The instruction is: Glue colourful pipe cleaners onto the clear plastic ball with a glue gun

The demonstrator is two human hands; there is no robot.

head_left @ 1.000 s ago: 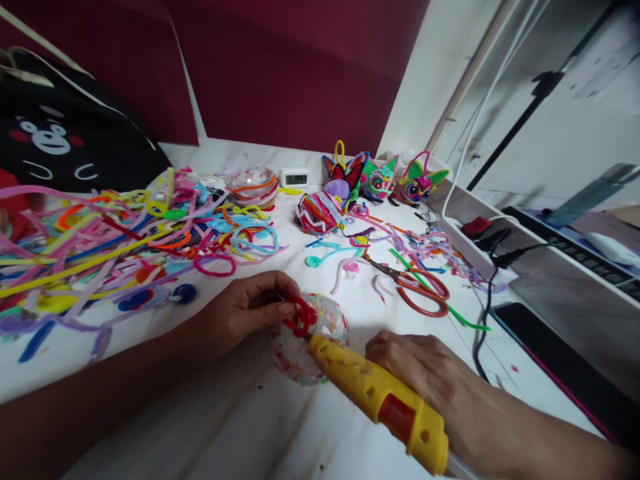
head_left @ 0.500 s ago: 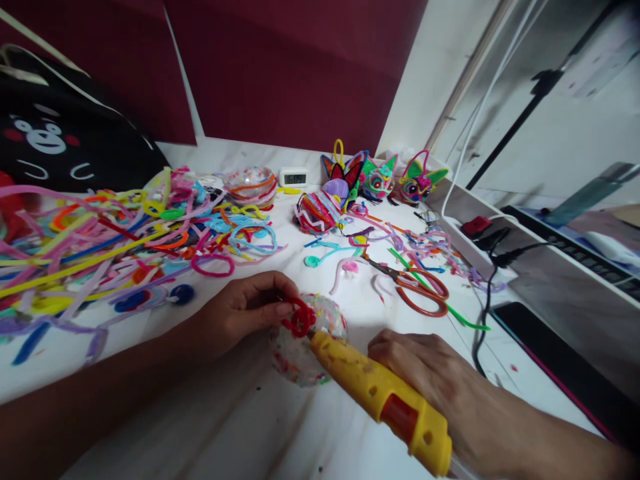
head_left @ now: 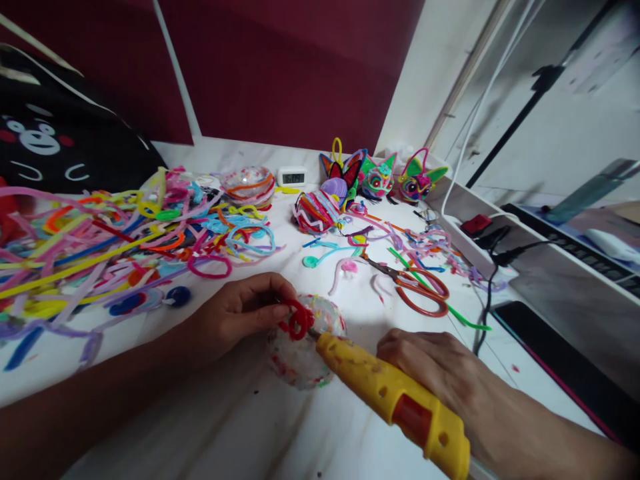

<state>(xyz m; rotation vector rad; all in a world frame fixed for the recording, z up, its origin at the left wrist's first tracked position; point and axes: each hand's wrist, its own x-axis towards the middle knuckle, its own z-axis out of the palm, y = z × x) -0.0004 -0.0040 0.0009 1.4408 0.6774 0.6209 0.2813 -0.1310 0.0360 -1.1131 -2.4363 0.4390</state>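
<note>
Between thumb and forefinger, my left hand [head_left: 253, 310] pinches a red pipe cleaner [head_left: 299, 320] bent into a loop. My right hand [head_left: 430, 363] grips a yellow glue gun [head_left: 385, 390], its fingers partly hidden behind the body. The gun's metal nozzle points at the red loop and is close to it; whether they touch I cannot tell. Below both lies a clear rounded plastic shell [head_left: 305, 363], dotted with coloured fuzz and bits of glue, on the white marbled table [head_left: 215, 427].
A heap of coloured pipe cleaners [head_left: 100, 247] spreads at left. Orange-handled scissors [head_left: 420, 290] lie beyond my right hand. Finished animal-face ornaments [head_left: 377, 177], a striped ball [head_left: 316, 212], a clear bowl [head_left: 247, 187] and a small clock [head_left: 291, 177] stand behind. A phone [head_left: 560, 367] lies right.
The glue gun and my right hand have shifted slightly right and down. My left hand keeps its pinch on the red pipe cleaner, and the view has moved a little.
</note>
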